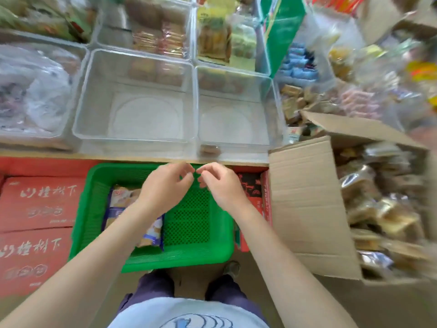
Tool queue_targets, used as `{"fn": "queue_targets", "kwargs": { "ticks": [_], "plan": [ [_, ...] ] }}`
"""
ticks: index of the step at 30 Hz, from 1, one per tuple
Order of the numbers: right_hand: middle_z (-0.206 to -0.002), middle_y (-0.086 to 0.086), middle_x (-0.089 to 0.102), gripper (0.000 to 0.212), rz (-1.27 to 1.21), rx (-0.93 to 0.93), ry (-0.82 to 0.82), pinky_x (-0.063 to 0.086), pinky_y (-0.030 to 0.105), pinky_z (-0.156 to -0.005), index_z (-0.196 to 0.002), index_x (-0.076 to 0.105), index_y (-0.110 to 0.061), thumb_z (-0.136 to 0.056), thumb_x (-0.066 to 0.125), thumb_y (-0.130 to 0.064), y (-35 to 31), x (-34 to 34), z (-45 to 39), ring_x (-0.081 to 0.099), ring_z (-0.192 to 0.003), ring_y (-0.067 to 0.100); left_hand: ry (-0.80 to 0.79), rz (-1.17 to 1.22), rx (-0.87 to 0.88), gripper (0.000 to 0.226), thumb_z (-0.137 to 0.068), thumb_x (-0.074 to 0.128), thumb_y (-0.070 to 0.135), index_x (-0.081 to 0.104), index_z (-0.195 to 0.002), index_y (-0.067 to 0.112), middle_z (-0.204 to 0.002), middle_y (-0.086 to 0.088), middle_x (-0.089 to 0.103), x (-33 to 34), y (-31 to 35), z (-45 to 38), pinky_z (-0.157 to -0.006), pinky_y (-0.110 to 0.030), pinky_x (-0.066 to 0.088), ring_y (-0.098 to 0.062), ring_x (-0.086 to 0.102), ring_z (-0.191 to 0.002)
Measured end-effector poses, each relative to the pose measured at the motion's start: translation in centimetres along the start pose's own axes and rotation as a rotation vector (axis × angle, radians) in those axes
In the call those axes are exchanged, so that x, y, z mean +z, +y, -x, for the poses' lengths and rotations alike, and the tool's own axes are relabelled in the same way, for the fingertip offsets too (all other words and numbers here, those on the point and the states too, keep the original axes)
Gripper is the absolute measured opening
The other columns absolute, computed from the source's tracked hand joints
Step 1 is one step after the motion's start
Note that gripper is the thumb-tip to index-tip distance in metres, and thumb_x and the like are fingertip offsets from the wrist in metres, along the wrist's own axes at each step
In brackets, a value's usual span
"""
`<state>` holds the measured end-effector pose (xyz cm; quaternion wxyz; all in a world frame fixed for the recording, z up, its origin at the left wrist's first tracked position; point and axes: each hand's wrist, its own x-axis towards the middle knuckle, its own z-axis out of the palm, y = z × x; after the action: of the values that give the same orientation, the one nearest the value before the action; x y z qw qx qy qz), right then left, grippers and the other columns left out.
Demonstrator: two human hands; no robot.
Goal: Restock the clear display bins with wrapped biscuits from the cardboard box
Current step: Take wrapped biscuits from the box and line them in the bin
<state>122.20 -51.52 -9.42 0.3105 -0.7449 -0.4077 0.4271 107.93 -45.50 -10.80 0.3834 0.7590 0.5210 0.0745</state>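
Two clear display bins stand on the shelf in front of me: the left bin [94,110] and the right bin [267,114], both bare inside apart from a small brown biscuit [210,149] at the right bin's front. An open cardboard box [312,200] at my right holds several wrapped biscuits [378,209]. My left hand [165,185] and my right hand [220,183] hover side by side above a green basket [196,252], fingertips almost meeting, fingers loosely curled, holding nothing.
The green basket holds one blue-and-white snack packet [118,204]. Red cartons [37,204] are stacked at lower left. More clear bins with packaged snacks [160,36] fill the back rows; a plastic bag [35,86] fills the bin at left.
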Motion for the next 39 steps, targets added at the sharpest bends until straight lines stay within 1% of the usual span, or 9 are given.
{"fn": "queue_targets", "kwargs": {
  "ticks": [5,8,10,15,19,27,30,33,39],
  "plan": [
    [-0.1,-0.004,0.065,0.019,0.161,-0.273,0.554,0.049,0.023,-0.083,-0.1,0.071,-0.014,-0.097,0.053,-0.01,2.3,-15.8,7.7,0.061,-0.091,0.011,-0.001,0.055,0.341,0.018,-0.096,0.059,0.025,0.07,-0.11,0.026,-0.106,0.003,0.069,5.5,15.0,-0.3,-0.085,-0.035,0.05,-0.019,0.064,-0.096],
    [-0.101,-0.003,0.057,0.016,0.248,-0.269,0.716,0.047,0.02,-0.083,-0.1,0.07,-0.012,-0.097,0.054,-0.009,6.6,-23.6,11.1,0.057,-0.092,0.011,0.03,0.049,0.562,0.02,-0.093,0.062,0.026,0.071,-0.11,0.021,-0.116,0.002,0.063,10.9,22.6,1.3,-0.092,-0.031,0.042,-0.019,0.057,-0.11],
    [-0.107,0.0,0.055,0.015,0.372,-0.193,0.76,0.048,0.032,-0.092,-0.104,0.069,-0.012,-0.094,0.058,-0.014,10.2,-27.9,12.2,0.056,-0.102,0.019,0.072,-0.021,0.657,0.021,-0.092,0.061,0.03,0.071,-0.109,0.023,-0.119,0.003,0.064,14.5,26.4,2.0,-0.089,-0.032,0.044,-0.021,0.06,-0.108],
    [-0.128,0.004,0.05,0.044,0.607,0.077,0.525,0.041,0.042,-0.102,-0.131,0.055,-0.021,-0.093,0.062,-0.041,15.8,-35.4,13.8,0.047,-0.121,0.025,0.047,-0.296,0.515,0.033,-0.098,0.056,0.033,0.063,-0.129,0.027,-0.131,0.004,0.059,20.8,30.9,2.2,-0.104,-0.028,0.025,-0.024,0.046,-0.128],
    [-0.141,0.002,0.043,0.072,0.591,0.176,0.222,0.037,0.046,-0.109,-0.147,0.036,-0.031,-0.087,0.068,-0.054,17.3,-38.3,14.6,0.04,-0.134,0.025,0.131,-0.395,0.505,0.028,-0.09,0.058,0.034,0.071,-0.113,0.024,-0.109,0.002,0.069,22.0,30.5,1.1,-0.103,-0.033,0.027,-0.027,0.061,-0.11],
    [-0.132,-0.005,0.042,0.072,0.372,0.092,0.086,0.044,0.026,-0.084,-0.142,0.04,-0.034,-0.083,0.08,-0.037,17.8,-41.0,15.1,0.052,-0.102,0.01,0.082,-0.45,0.432,0.034,-0.092,0.051,0.046,0.07,-0.115,0.03,-0.113,0.006,0.069,21.8,31.0,1.4,-0.106,-0.036,0.029,-0.02,0.058,-0.113],
    [-0.118,-0.009,0.056,0.049,0.182,0.005,0.191,0.046,0.021,-0.073,-0.127,0.052,-0.036,-0.085,0.078,-0.038,18.2,-41.5,15.3,0.055,-0.102,0.006,0.028,-0.24,0.379,0.021,-0.097,0.056,0.043,0.068,-0.112,0.034,-0.108,0.017,0.061,21.3,32.6,2.2,-0.096,-0.026,0.029,-0.006,0.05,-0.106],
    [-0.108,-0.012,0.063,0.036,-0.067,-0.077,0.315,0.053,0.024,-0.079,-0.118,0.06,-0.037,-0.086,0.077,-0.037,17.7,-41.7,14.9,0.06,-0.102,0.006,-0.146,0.173,0.328,0.019,-0.094,0.067,0.035,0.067,-0.112,0.032,-0.106,0.016,0.064,21.0,34.8,3.2,-0.084,-0.019,0.045,0.0,0.059,-0.098],
    [-0.105,-0.003,0.072,0.019,-0.561,-0.145,0.306,0.058,0.034,-0.083,-0.111,0.066,-0.03,-0.093,0.07,-0.034,15.1,-39.8,13.6,0.07,-0.101,0.017,-0.268,0.706,0.142,0.041,-0.083,0.075,0.032,0.065,-0.12,0.019,-0.101,-0.005,0.076,19.6,36.5,3.6,-0.078,-0.04,0.061,-0.026,0.072,-0.097]
  ]
}}
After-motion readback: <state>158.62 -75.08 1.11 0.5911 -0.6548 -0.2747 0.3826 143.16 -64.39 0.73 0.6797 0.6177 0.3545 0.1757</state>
